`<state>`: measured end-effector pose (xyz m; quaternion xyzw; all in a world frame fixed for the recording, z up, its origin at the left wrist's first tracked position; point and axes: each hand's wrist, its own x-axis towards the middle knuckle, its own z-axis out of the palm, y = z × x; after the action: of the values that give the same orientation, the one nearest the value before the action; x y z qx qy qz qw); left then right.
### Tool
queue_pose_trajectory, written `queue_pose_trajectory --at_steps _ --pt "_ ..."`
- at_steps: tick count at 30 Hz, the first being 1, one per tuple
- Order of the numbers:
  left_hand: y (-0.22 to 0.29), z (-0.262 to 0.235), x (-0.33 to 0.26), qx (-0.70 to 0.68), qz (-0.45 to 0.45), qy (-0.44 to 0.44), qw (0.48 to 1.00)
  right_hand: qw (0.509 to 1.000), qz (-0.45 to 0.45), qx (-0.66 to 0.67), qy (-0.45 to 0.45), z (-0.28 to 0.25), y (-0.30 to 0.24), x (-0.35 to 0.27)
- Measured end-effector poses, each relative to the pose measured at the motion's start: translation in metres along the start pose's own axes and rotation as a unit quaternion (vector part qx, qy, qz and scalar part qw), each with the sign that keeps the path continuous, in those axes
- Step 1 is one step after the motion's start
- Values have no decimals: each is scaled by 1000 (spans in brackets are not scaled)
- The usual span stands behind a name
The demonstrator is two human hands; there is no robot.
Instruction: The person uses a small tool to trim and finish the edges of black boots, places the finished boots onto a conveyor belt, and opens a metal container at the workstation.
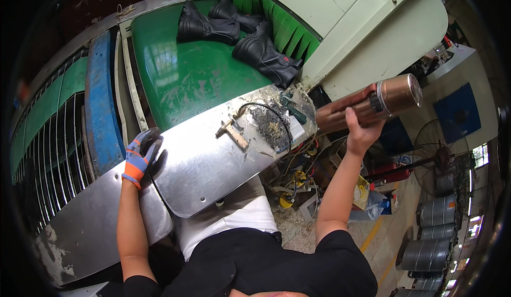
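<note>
While lifted beside the machine, copper flask (367, 104) clamped in bare right hand (360, 133); gloved left hand (140, 156) spread flat on steel plate (213, 164).

The head camera looks steeply down from close above the metal table (213, 164), with the green belt (175, 73) beyond.

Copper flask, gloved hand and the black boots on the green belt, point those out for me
Copper flask (367, 104): head view, on the middle of its shiny body.
Left hand (141, 156): head view, on the back of the blue-and-orange glove.
Black boots (266, 56): head view, on the shaft of the nearest boot.
</note>
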<state>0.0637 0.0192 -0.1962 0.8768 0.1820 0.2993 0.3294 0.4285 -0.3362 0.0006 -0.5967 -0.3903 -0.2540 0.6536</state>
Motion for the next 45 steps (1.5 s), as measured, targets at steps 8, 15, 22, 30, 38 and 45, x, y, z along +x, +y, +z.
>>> queue_pose_trajectory --at_steps 8,15,22,30,38,45 --pt "45 2 4 -279 -183 38 942 961 176 117 -179 20 -56 -86" --pt "241 -18 36 -489 69 -66 867 913 20 113 -391 76 -92 -132" --pt "256 -27 17 -446 -4 61 893 894 16 169 -415 97 -114 -138" --pt "248 -36 12 -309 30 140 940 915 -33 94 -392 110 -120 -131" --pt "242 -48 20 -283 112 247 920 925 -64 71 -368 125 -121 -136" --pt "127 -35 26 -442 -34 228 867 934 -119 121 -316 112 -110 -116"
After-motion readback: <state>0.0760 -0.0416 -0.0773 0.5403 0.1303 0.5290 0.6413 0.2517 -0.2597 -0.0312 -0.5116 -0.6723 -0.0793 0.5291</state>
